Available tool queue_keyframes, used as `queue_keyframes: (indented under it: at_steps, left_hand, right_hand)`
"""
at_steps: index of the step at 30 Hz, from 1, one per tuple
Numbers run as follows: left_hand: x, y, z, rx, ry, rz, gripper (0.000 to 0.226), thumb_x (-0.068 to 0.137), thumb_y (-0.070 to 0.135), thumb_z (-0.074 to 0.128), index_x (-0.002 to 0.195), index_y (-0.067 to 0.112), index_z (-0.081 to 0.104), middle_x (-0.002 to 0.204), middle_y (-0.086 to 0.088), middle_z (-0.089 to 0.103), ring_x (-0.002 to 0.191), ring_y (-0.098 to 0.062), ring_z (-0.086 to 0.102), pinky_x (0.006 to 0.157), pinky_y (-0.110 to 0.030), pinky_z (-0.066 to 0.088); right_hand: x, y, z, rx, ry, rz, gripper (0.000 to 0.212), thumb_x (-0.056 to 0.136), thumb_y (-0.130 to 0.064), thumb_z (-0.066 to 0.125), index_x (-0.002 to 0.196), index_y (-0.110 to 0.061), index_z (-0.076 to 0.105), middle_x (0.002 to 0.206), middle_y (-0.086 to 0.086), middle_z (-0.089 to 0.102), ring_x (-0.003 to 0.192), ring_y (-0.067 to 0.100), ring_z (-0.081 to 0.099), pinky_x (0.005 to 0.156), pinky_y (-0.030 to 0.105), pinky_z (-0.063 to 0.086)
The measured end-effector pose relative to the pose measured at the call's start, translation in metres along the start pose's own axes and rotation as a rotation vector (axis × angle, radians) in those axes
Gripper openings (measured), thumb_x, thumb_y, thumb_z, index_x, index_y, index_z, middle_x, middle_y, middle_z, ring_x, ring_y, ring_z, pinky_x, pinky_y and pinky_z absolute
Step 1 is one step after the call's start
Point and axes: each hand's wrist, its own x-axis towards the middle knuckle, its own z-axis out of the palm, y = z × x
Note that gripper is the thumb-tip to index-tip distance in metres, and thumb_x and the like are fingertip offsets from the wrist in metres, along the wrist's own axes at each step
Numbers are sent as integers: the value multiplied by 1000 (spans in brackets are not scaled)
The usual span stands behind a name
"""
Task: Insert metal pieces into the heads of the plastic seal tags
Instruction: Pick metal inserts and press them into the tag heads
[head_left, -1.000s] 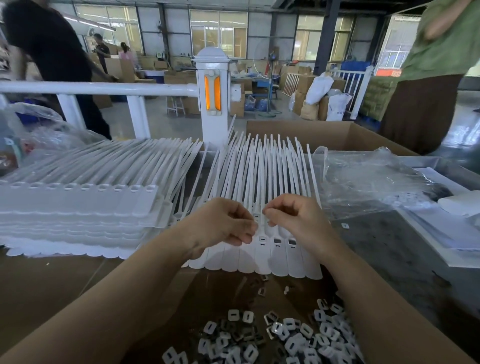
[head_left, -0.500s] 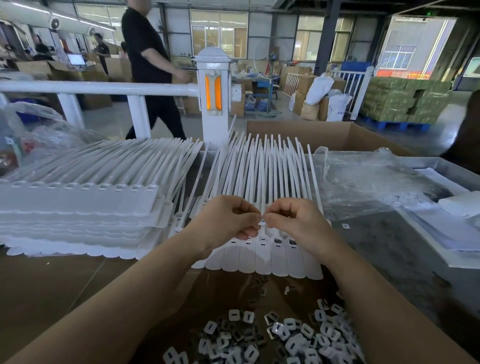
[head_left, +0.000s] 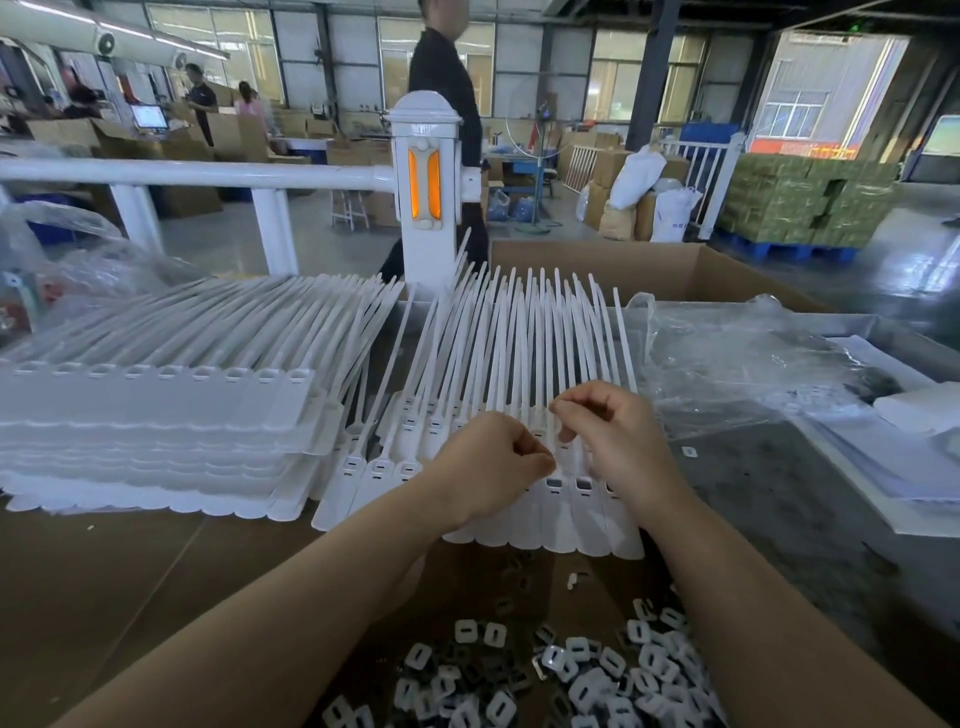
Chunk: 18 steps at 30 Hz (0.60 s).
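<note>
Brown surface (head_left: 104, 571) carries stacked seal tags (head_left: 156, 410) at its left edge; metal pieces (head_left: 571, 670) near; left hand (head_left: 488, 467) and right hand (head_left: 618, 436) curled, contents unclear.

Row of long white plastic seal tags (head_left: 524, 374): smooth, semi-matt, slightly translucent at the flat ends. Stack of identical white plastic tag sheets (head_left: 156, 415), left of that row: same finish. Heap of small square metal pieces (head_left: 566, 675), in front of the row: bright, reflective. Brown cardboard tabletop (head_left: 104, 582) beneath: matt, creased. Clear plastic bag (head_left: 737, 364), right of the row: glossy, crinkled.
</note>
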Motion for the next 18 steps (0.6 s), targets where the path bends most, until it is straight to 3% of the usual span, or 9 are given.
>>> queue_keyframes:
  at_steps: [12, 15, 18]
  left_hand:
    - [5, 5, 4, 128, 0, -32, 18, 90, 30, 66, 85, 15, 74, 67, 1, 62, 57, -11, 52, 57, -24, 42]
    - [3, 4, 3, 182, 28, 24, 10, 89, 31, 67, 85, 24, 72, 68, 11, 61, 59, -3, 52, 54, -20, 39]
    - [-4, 4, 2, 317, 114, 175, 9, 90, 33, 67, 93, 28, 73, 74, 18, 54, 71, -3, 54, 62, -20, 43]
  right_hand:
    - [-1, -1, 0, -12, -8, -19, 11, 94, -12, 64, 86, -18, 69, 70, -2, 64, 54, -4, 59, 49, 8, 42]
    - [-1, -1, 1, -24, -11, -22, 10, 94, -13, 64, 87, -19, 69, 71, -3, 65, 56, -3, 60, 51, 7, 43]
    - [-1, 0, 1, -29, -10, -15, 10, 94, -13, 63, 88, -19, 69, 74, -1, 66, 60, -2, 62, 55, 7, 44]
